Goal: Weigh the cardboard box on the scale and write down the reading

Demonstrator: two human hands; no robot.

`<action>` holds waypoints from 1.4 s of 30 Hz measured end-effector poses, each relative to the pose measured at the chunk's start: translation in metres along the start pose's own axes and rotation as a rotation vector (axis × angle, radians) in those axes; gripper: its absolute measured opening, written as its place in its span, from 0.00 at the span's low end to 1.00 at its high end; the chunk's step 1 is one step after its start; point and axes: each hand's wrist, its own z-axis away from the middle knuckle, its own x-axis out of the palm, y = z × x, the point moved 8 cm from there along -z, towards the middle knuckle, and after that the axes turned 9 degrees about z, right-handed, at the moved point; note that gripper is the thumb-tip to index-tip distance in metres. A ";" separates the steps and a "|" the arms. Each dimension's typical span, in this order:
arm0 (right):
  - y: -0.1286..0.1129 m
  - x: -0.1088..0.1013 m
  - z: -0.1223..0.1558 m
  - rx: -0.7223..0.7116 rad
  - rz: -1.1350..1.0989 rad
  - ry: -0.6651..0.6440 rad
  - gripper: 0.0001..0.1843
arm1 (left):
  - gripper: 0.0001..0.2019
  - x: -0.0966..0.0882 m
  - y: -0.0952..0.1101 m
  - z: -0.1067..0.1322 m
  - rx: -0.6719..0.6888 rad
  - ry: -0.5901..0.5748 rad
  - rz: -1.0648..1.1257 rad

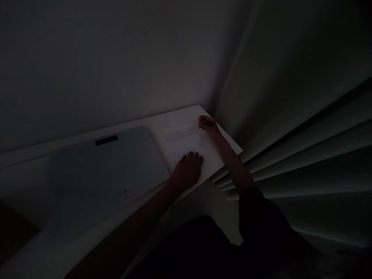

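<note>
The scene is very dark. A white sheet of paper [183, 140] with a few lines of handwriting near its top lies on a white desk [171, 118]. My left hand [188, 169] rests on the paper's lower edge, fingers curled loosely downward. My right hand [207, 124] is at the paper's upper right corner, fingers pinched around a thin dark pen [208, 123] whose tip is by the end of the written lines.
A large pale blue mat or closed flat device [101, 174] with a small dark rectangular tag [106, 140] covers the desk to the left. A wall rises behind the desk. Pleated curtains [290, 128] hang to the right, close to the desk corner.
</note>
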 end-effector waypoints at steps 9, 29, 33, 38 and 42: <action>0.004 0.019 0.011 0.092 0.128 -0.126 0.31 | 0.22 -0.003 0.001 0.001 -0.015 -0.016 0.003; 0.018 0.032 0.022 0.135 0.359 -0.146 0.18 | 0.20 -0.002 0.001 0.002 0.002 0.003 0.035; 0.020 0.034 0.021 0.152 0.362 -0.135 0.17 | 0.21 0.002 -0.001 0.002 0.005 -0.007 0.039; 0.009 0.034 0.022 0.180 0.412 -0.112 0.16 | 0.20 0.002 -0.001 0.001 -0.006 -0.009 0.043; 0.005 0.036 0.023 0.176 0.416 -0.128 0.16 | 0.19 -0.001 0.000 0.002 0.000 0.009 0.049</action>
